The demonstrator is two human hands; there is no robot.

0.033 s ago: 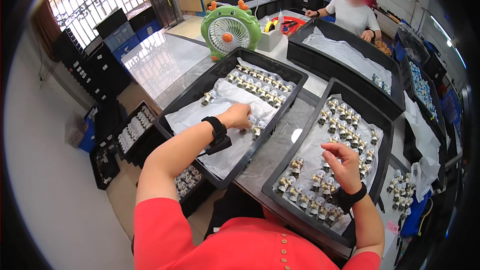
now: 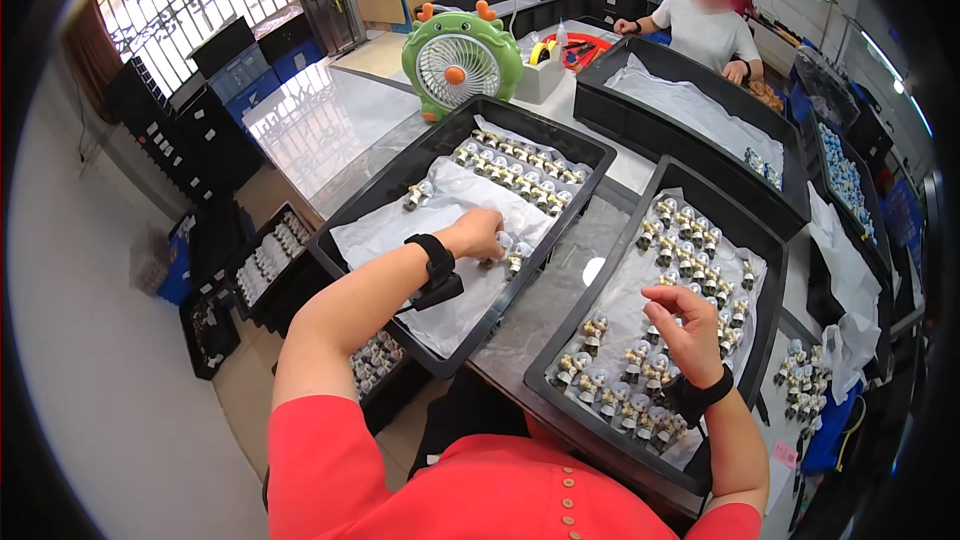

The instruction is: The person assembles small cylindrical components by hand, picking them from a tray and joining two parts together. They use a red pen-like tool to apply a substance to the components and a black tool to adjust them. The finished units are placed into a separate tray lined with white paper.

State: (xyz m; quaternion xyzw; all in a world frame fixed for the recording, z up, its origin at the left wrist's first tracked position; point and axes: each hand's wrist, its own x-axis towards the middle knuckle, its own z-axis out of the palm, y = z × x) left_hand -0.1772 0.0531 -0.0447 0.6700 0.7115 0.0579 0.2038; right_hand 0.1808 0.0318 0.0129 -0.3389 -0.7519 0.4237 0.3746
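In the left black tray point(image 2: 345, 258), lined with white sheeting, my left hand point(image 2: 475, 236) has its fingers closed around a small figurine, mostly hidden beneath them. Right beside those fingertips lies another figurine point(image 2: 517, 258) with a clear round head, a gold middle and a dark base. Rows of similar figurines point(image 2: 515, 177) fill the tray's far end, and one figurine point(image 2: 417, 196) lies by its left wall. My right hand point(image 2: 692, 330) hovers over the right black tray point(image 2: 566, 335), fingers curved, thumb and forefinger apart, nothing visible between them. Several figurines point(image 2: 612, 398) stand below it.
A green animal-shaped fan point(image 2: 458, 65) stands beyond the left tray. Farther right is a deep black bin point(image 2: 690, 90) with white lining, and a co-worker point(image 2: 705, 25) sits behind it. More figurines point(image 2: 803, 380) lie beside the right tray. Stacked crates point(image 2: 235, 70) line the left wall.
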